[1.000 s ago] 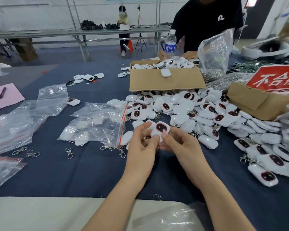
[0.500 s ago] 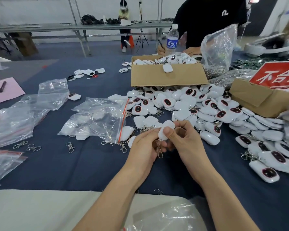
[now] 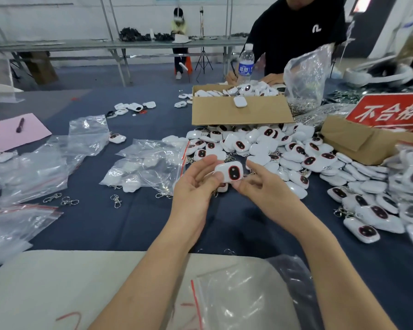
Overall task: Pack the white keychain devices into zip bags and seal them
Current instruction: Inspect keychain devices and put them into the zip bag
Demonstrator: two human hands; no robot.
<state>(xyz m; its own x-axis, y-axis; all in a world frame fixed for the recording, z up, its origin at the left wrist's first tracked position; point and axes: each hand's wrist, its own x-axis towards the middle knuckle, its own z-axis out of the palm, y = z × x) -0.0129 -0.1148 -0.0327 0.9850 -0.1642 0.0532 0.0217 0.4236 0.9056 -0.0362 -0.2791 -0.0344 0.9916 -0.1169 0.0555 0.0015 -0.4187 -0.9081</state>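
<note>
Fingers (image 3: 208, 161) of our left hand (image 3: 196, 186) and right hand (image 3: 267, 191) pinch one white keychain device (image 3: 229, 173) above the counter (image 3: 105, 222), face up, seemingly for checking before the zip bag (image 3: 150, 167) nearby.

Left hand (image 3: 196, 186) and right hand (image 3: 265, 189) are showing bare. Left forearm (image 3: 153, 270) and right forearm (image 3: 332, 258) are showing bare, sleeveless to the frame edge.

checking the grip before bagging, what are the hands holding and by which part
One white keychain device, held between both hands: the left hand pinches its left end, the right hand its lower right edge.
</note>
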